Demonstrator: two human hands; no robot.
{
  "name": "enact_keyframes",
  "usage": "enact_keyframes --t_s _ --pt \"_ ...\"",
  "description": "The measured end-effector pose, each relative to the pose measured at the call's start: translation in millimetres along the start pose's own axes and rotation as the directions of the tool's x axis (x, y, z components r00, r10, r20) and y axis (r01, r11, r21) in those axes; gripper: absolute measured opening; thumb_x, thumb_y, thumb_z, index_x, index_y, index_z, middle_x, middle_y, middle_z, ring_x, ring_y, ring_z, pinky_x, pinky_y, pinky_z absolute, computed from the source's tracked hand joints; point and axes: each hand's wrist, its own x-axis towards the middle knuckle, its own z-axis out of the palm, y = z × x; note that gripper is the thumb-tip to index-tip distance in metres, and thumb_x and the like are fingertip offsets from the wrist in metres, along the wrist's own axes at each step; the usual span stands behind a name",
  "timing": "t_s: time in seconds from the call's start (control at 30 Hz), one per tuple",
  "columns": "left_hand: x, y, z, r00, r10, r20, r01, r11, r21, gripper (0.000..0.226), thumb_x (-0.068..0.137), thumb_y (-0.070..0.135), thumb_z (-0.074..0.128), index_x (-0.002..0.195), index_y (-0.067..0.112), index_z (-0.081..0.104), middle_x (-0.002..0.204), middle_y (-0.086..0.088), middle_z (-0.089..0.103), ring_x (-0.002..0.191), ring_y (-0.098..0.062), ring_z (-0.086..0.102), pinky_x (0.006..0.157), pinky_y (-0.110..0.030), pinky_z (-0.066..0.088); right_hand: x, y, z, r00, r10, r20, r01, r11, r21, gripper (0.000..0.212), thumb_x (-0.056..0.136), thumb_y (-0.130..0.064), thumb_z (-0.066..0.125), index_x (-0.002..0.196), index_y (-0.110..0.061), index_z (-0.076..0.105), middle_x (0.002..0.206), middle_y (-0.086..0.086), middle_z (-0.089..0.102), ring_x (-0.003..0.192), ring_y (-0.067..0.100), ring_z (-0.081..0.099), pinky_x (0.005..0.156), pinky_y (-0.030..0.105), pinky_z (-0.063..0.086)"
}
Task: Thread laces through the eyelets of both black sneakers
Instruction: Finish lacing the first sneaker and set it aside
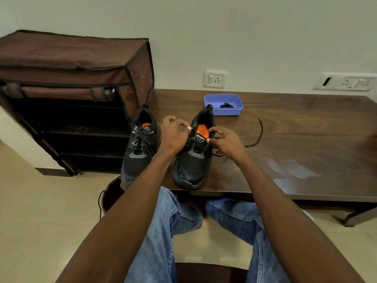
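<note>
On the near edge of the dark wooden table (295,152) stood two black sneakers with their toes toward the person. The left sneaker (138,148) was already laced, and its toe hung a little over the table corner. The right sneaker (191,160) stood just beside it, with an orange insole visible inside. Both hands were at the upper eyelets of the right sneaker. The left hand (173,135) had its fingers curled and seemed to pinch the lace at the left side of the tongue, though the lace itself was hard to see there. The right hand (226,144) had its fingers bent at the right row of eyelets, pinching the black lace (258,135), whose free end ran out across the table to the right. Behind the right sneaker, a blue plastic box (234,111) sat near the wall with something small and black in it. A brown fabric shoe rack (71,78) stood on the floor to the left of the table. The person wore blue jeans (163,231), and another lace end hung down near the left knee.
</note>
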Motion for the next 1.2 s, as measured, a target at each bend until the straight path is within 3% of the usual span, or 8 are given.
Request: enact_keyframes --t_s 0.2,0.4,0.63,0.77,0.83,0.93,1.03,1.2 --pt "-4.5 2.6 15.0 0.903 0.148 0.404 -0.276 0.919 0.280 0.026 0.095 0.030 0.064 0.118 0.021 0.073 0.163 -0.005 0.013 0.148 -0.029 0.008 0.122 -0.045 0.011 -3.9 -3.7 4.7 0.998 -0.064 0.006 0.064 0.995 -0.076 0.047 0.093 -0.026 0.066 0.138 -0.034 0.057 0.119 0.000 0.070 0.101 0.015 0.064 0.086 0.033 0.054" --pt "-2.1 -2.7 7.7 0.863 0.095 0.496 -0.241 0.941 0.239 0.018 0.096 0.029 0.064 0.085 0.018 0.074 0.163 0.000 0.009 0.146 -0.025 0.008 0.120 -0.040 0.013 -7.8 -6.5 10.1 0.996 -0.094 -0.012 0.092 0.991 -0.092 0.047 0.093 -0.021 0.064 0.138 -0.033 0.057 0.129 -0.001 0.065 0.114 0.016 0.061 0.099 0.039 0.052" --pt "0.7 -5.2 3.5 0.873 0.082 0.481 -0.093 0.996 -0.002 0.017 0.090 0.022 0.073 0.079 0.019 0.060 0.140 -0.006 0.033 0.127 -0.024 0.036 0.113 -0.038 0.029 -9.8 -7.9 4.4 0.996 -0.092 -0.018 0.090 0.991 -0.096 0.045 0.092 -0.018 0.064 0.135 -0.031 0.061 0.118 -0.001 0.069 0.100 0.014 0.065 0.090 0.035 0.055" --pt "7.0 -6.5 -1.1 0.971 -0.086 0.222 0.167 0.910 -0.380 0.023 0.094 0.010 0.066 0.082 0.019 0.049 0.129 -0.025 0.049 0.102 -0.022 0.056 0.078 -0.026 0.052 -7.6 -7.2 1.1 0.997 -0.070 -0.021 0.068 0.995 -0.073 0.046 0.094 -0.016 0.064 0.137 -0.031 0.059 0.127 0.001 0.065 0.096 0.009 0.063 0.079 0.024 0.051" --pt "17.1 -11.8 -4.5 0.981 -0.195 0.018 0.186 0.900 -0.393 0.028 0.096 0.015 0.063 0.070 0.017 0.053 0.127 -0.027 0.051 0.093 -0.017 0.055 0.082 -0.031 0.053 -7.8 -7.9 -0.5 0.998 -0.065 -0.026 0.063 0.996 -0.066 0.046 0.094 -0.016 0.064 0.137 -0.030 0.059 0.131 0.000 0.063 0.097 0.008 0.060 0.081 0.023 0.048" --pt "17.2 -16.7 -9.7 0.951 -0.267 -0.156 0.227 0.945 -0.233 0.025 0.099 0.022 0.058 0.076 0.015 0.057 0.135 -0.016 0.038 0.108 -0.020 0.050 0.097 -0.033 0.046 -6.6 -6.8 -0.6 0.997 -0.071 -0.035 0.067 0.993 -0.094 0.046 0.094 -0.017 0.064 0.137 -0.031 0.059 0.134 -0.001 0.063 0.101 0.008 0.058 0.083 0.023 0.044" --pt "4.4 -12.8 -6.8 0.976 -0.059 -0.212 0.058 0.998 -0.008 0.007 0.095 0.010 0.061 0.100 0.014 0.060 0.144 -0.009 0.024 0.130 -0.020 0.031 0.102 -0.024 0.034 -5.0 -7.1 0.9 0.998 -0.064 -0.013 0.062 0.990 -0.125 0.047 0.095 -0.019 0.063 0.140 -0.032 0.056 0.135 0.000 0.061 0.100 0.009 0.059 0.078 0.022 0.045" --pt "-5.8 4.8 5.7 0.960 0.223 0.171 -0.250 0.955 0.160 0.018 0.090 0.019 0.070 0.107 0.023 0.075 0.159 -0.004 0.020 0.145 -0.024 0.011 0.119 -0.044 0.013 -4.8 -5.3 1.6 0.997 -0.073 -0.022 0.070 0.988 -0.137 0.046 0.094 -0.022 0.064 0.138 -0.032 0.057 0.128 0.000 0.065 0.099 0.011 0.064 0.079 0.026 0.051"
